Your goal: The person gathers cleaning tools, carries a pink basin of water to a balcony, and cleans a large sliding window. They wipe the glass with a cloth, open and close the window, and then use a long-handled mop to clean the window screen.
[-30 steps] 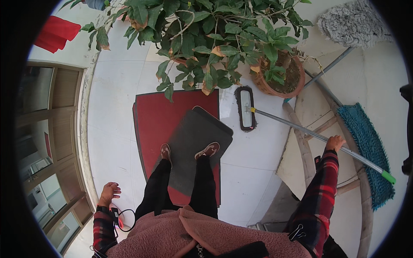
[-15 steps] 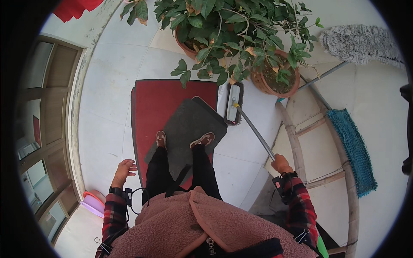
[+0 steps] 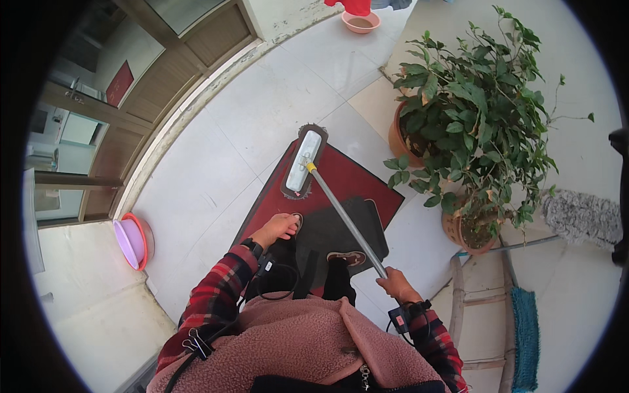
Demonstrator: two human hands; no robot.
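Note:
My right hand [image 3: 397, 285] is closed round the end of a flat mop's grey metal handle [image 3: 344, 216]. The mop head [image 3: 304, 164], a pale plate with a yellow joint over a dark fringed pad, lies across the far left edge of a red floor mat [image 3: 367, 173]. My left hand [image 3: 278, 227] hangs over the mat's left side, holding nothing, its fingers loosely bent and partly apart. Beneath my shoes is a smaller dark grey mat [image 3: 363, 226] on top of the red one.
Two potted plants [image 3: 472, 124] stand at the right, beside a wooden ladder [image 3: 508, 327]. A grey fluffy duster [image 3: 580, 216] and a teal mop head [image 3: 524, 340] are near it. Purple and red basins [image 3: 131, 242] lean at the left wall by a brown door [image 3: 164, 92]. A pink basin [image 3: 360, 23] sits far off.
The mop head has swung from right of the mats to the red mat's far left edge. My view has turned left, and my left hand has moved in toward my legs.

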